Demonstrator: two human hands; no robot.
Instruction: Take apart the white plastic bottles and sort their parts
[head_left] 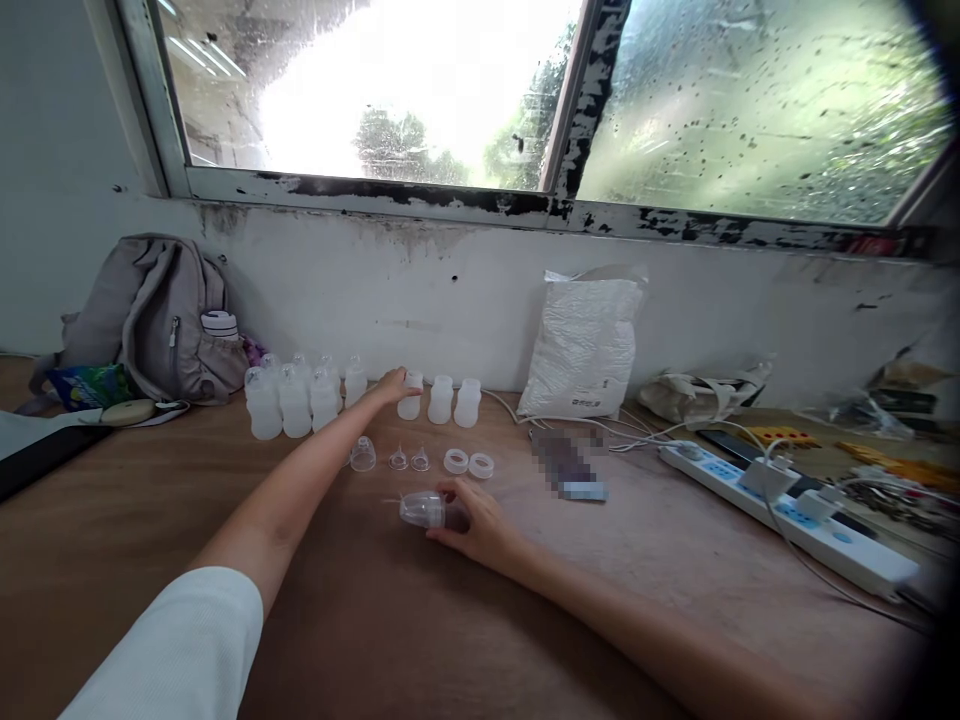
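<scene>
My left hand [391,385] is stretched far forward, its fingers closed on the upper part of a frosted baby bottle [409,404] that stands upright. Two more open baby bottles [440,402] are lined up to its right. Nearer to me, my right hand [480,522] grips a clear bottle cap [424,509] lying on its side, dome pointing left; its collar end is partly hidden by the fingers. Between the hands lie another clear cap [363,456], two clear nipples [409,459] and two white collar rings [455,461].
Several capped bottles [264,405] stand in a group at the left. Behind them is a grey backpack [169,320]. A white packaging bag [581,345] leans on the wall. To the right lie a power strip [787,515] with cables and a blurred-out item [562,462].
</scene>
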